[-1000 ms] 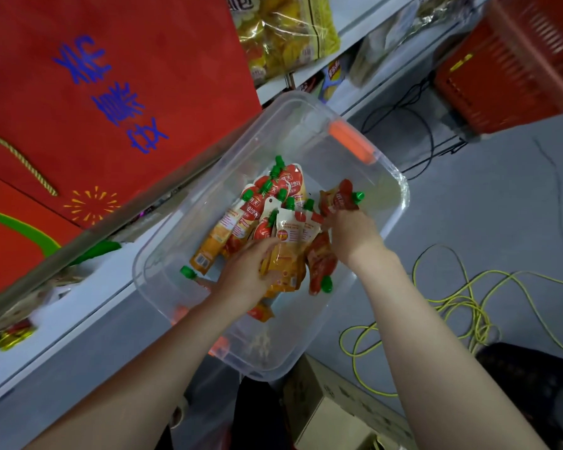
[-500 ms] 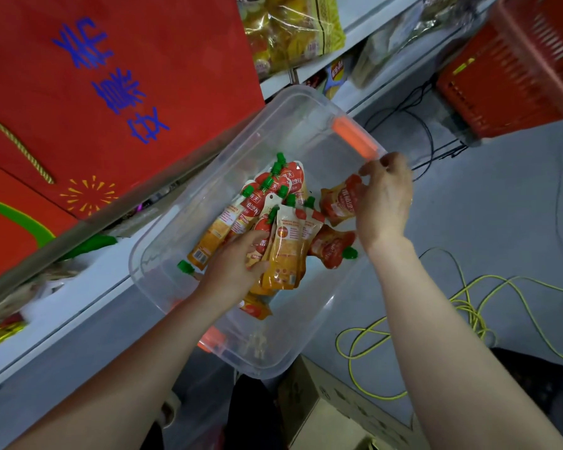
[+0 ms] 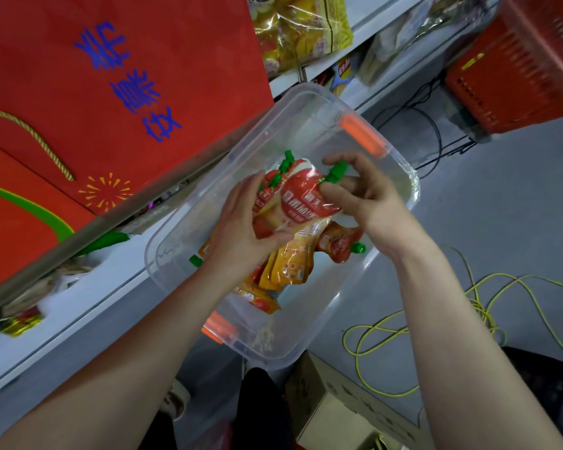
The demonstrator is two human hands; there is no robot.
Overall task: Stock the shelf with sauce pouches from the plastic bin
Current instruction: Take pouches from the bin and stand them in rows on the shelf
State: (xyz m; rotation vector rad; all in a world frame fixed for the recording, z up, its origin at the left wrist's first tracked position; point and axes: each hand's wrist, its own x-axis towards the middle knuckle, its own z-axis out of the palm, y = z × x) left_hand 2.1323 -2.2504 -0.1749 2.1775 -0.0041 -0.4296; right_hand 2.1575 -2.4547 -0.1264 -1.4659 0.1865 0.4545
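The left hand point(image 3: 241, 228) is wrapped round a fanned bundle of sauce pouches point(image 3: 286, 267), thumb laid across their fronts, with the green caps pointing up and away from the person. The right hand point(image 3: 371, 203) pinches the top pouch point(image 3: 303, 199) of that bundle at its neck, thumb and fingers closed just under its green cap point(image 3: 337, 172). Both hands and the bundle are over the inside of the clear plastic bin point(image 3: 322, 329). A loose pouch point(image 3: 338, 246) lies on the bin's floor just beside the right wrist, and another pouch point(image 3: 257, 300) shows beneath the left wrist. The bin has an orange latch point(image 3: 363, 134) at its far end and a second latch point(image 3: 218, 326) at the near end. To the left of the bin runs the white shelf point(image 3: 78, 306), with a red gift bag point(image 3: 143, 76) bearing blue characters above it and yellow snack packs point(image 3: 299, 27) on the shelving further back. On the grey floor to the right lies a tangled yellow cable point(image 3: 468, 303); a red basket point(image 3: 517, 69) sits at the upper right, and a cardboard box point(image 3: 338, 410) is below the bin.
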